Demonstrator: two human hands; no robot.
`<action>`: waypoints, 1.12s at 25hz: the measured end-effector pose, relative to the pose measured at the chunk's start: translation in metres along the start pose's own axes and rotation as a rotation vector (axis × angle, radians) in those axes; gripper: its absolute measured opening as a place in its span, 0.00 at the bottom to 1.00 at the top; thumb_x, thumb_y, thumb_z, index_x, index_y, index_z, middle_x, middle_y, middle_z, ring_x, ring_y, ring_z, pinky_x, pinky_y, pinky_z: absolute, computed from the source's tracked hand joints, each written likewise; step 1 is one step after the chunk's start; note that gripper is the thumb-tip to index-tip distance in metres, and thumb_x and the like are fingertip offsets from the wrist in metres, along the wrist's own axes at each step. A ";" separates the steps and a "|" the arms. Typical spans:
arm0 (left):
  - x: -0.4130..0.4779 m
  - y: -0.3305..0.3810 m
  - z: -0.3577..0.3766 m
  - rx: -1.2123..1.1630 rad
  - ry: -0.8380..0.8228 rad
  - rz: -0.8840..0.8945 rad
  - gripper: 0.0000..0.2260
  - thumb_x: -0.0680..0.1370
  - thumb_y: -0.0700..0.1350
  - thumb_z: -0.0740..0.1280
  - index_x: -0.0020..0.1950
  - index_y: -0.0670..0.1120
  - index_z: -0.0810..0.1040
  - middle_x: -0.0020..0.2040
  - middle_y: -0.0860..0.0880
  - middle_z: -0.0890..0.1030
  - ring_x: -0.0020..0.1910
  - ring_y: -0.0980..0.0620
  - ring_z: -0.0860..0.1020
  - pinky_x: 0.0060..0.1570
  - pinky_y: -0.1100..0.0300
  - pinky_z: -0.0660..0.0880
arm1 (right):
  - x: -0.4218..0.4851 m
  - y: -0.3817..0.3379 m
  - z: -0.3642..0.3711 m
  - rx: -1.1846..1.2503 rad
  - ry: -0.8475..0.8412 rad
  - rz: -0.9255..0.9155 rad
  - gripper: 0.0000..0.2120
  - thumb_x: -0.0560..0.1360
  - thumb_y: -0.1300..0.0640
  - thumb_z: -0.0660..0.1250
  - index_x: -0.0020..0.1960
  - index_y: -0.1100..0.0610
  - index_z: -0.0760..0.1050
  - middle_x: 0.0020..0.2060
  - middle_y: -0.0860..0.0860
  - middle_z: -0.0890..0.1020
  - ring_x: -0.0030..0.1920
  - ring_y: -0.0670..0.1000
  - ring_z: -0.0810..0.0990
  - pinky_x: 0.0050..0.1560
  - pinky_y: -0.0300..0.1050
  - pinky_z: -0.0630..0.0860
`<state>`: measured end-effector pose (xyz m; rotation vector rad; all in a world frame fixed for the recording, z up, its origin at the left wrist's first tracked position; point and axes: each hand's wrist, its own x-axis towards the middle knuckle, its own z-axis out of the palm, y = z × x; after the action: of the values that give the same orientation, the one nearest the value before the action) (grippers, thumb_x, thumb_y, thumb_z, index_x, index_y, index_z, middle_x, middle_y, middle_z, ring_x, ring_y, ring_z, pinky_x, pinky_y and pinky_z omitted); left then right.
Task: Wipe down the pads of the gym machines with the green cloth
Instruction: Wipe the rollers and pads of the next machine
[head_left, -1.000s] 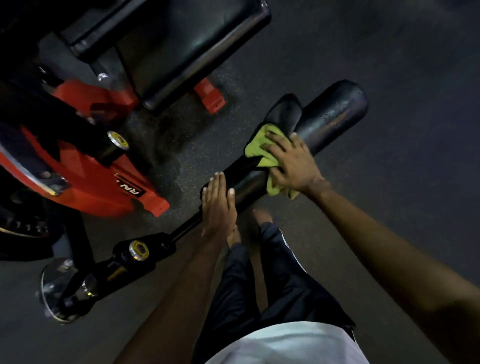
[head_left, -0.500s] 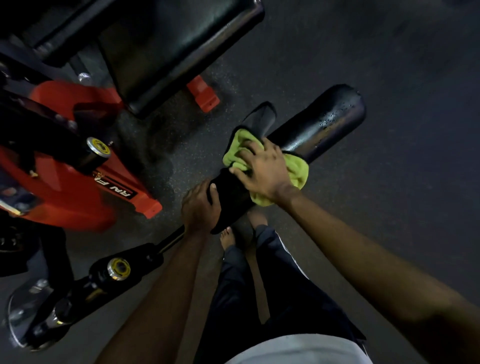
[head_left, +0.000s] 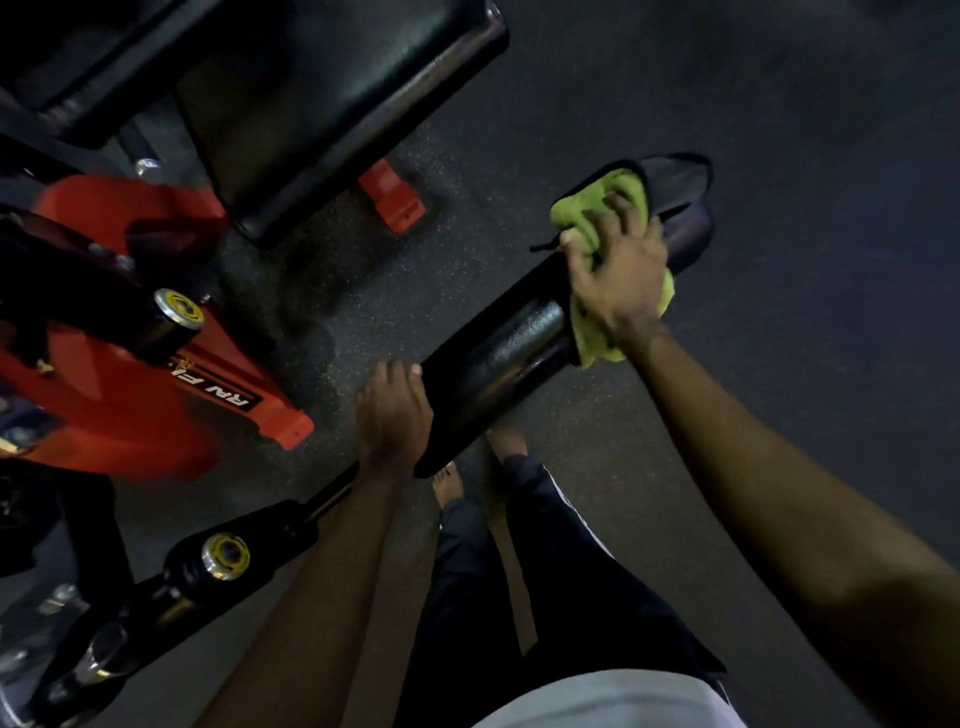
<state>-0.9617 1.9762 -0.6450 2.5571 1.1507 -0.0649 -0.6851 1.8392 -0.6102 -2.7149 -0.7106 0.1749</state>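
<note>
Right hand (head_left: 618, 270) clutches the green cloth (head_left: 589, 332) against the roller pad (head_left: 498, 358). Left hand (head_left: 395, 415) grips the pad's near end.

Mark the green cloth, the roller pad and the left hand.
green cloth (head_left: 592, 338), head view, lower hanging fold.
roller pad (head_left: 498, 358), head view, bare shiny middle.
left hand (head_left: 395, 415), head view, back of hand.

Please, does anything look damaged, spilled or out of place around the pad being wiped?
No damage or spill shows. The roller pad looks whole; the right hand holds the green cloth against its far end, the left hand grips the near end. One oddity: the feet below the pad look bare.
</note>
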 end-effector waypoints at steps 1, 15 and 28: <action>-0.006 0.015 0.000 0.000 -0.046 0.003 0.19 0.85 0.51 0.53 0.56 0.40 0.79 0.50 0.40 0.81 0.47 0.38 0.80 0.47 0.45 0.76 | -0.016 -0.017 0.006 -0.006 -0.035 -0.050 0.26 0.80 0.39 0.57 0.71 0.52 0.74 0.74 0.54 0.72 0.66 0.65 0.72 0.66 0.60 0.70; 0.029 0.018 0.004 -0.180 -0.324 -0.116 0.26 0.83 0.62 0.50 0.62 0.47 0.79 0.55 0.41 0.82 0.56 0.37 0.79 0.57 0.46 0.73 | 0.001 0.016 0.009 0.013 0.073 0.056 0.24 0.78 0.40 0.63 0.71 0.50 0.75 0.74 0.53 0.72 0.78 0.61 0.63 0.73 0.58 0.64; -0.020 -0.019 0.001 -0.304 -0.089 -0.045 0.24 0.84 0.52 0.50 0.65 0.41 0.79 0.61 0.41 0.82 0.61 0.41 0.79 0.61 0.50 0.73 | 0.021 0.039 0.004 0.022 0.096 0.086 0.27 0.78 0.38 0.62 0.72 0.49 0.72 0.73 0.53 0.73 0.77 0.59 0.64 0.77 0.59 0.60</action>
<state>-0.9892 1.9731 -0.6481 2.2403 1.0926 -0.0131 -0.6502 1.8183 -0.6286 -2.7139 -0.5626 0.0709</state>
